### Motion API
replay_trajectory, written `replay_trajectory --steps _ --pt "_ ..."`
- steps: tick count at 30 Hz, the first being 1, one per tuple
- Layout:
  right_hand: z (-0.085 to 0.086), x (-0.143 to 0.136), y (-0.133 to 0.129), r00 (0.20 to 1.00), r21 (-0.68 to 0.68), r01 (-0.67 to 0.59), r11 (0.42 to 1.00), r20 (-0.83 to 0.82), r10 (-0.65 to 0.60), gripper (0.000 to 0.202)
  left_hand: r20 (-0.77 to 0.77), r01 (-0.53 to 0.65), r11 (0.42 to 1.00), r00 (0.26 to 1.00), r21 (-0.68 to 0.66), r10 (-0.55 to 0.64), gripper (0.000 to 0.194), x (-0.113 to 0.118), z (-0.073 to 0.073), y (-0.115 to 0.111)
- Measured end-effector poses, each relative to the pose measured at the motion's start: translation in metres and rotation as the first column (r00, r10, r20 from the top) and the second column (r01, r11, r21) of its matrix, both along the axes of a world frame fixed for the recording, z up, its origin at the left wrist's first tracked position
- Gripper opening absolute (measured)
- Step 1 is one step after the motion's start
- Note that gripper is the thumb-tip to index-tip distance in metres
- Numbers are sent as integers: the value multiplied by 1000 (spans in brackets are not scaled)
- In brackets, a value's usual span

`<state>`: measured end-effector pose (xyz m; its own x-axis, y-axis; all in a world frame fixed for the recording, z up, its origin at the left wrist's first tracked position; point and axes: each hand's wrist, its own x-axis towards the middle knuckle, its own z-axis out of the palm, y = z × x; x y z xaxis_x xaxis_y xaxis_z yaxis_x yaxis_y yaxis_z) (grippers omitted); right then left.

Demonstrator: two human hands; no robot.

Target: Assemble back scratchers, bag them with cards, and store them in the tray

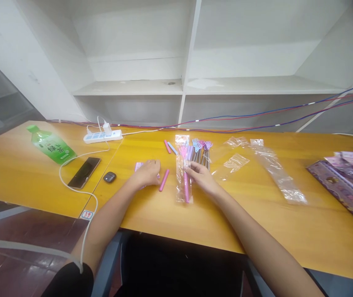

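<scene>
My right hand [198, 173] has its thumb and fingers closed on a clear plastic bag [180, 194] with a pink hand-shaped back scratcher [186, 185] inside. My left hand [149, 172] is bent over small purple cards [138, 166], its fingers closed on them; the hand hides most of the cards. Between the two hands lies a loose pink tube [164, 180]. Behind the bag, several back scratchers [197, 145] with blue, pink and purple heads and dark handles lie side by side. Another pink tube [167, 146] and a light blue tube [172, 148] rest to their left.
Empty-looking clear bags [278, 173] lie to the right. At the far right sits a purple patterned box [343, 185] with packaged items. On the left are a green tea bottle [52, 145], phone [84, 172], black earbud case [109, 177] and power strip [102, 136]. A white cable crosses my left arm.
</scene>
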<state>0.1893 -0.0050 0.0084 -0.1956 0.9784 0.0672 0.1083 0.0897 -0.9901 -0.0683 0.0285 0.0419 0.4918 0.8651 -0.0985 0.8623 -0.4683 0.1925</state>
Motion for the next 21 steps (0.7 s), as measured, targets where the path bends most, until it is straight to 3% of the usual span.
replay_trajectory --steps 3,7,9,11,13,14,18,21 --pt "1 0 0 1000 -9 -2 1000 -2 2 49 54 -25 1000 998 -11 26 14 3 1 4" --pt "4 -1 -2 1000 -21 -8 1000 -13 7 49 278 -119 993 954 21 108 15 5 3 13" --pt "4 -1 -2 1000 -14 -7 1000 -8 7 49 483 -197 980 858 -7 176 9 8 4 15" --pt "4 -1 -2 1000 -9 -8 1000 3 8 48 692 -224 969 682 -108 235 20 11 5 15" --pt "3 -1 -2 1000 -10 -14 1000 10 14 47 816 -137 966 517 -219 258 32 15 5 13" --pt "3 -2 -1 1000 -16 -19 1000 4 19 47 846 -74 966 470 -248 253 35 17 5 11" --pt "-3 -7 -2 996 -71 -76 995 -53 72 48 899 49 976 402 -211 174 37 29 0 2" --pt "-6 -12 -6 987 -88 -159 983 -42 156 45 914 148 953 354 -264 198 40 38 -8 -7"
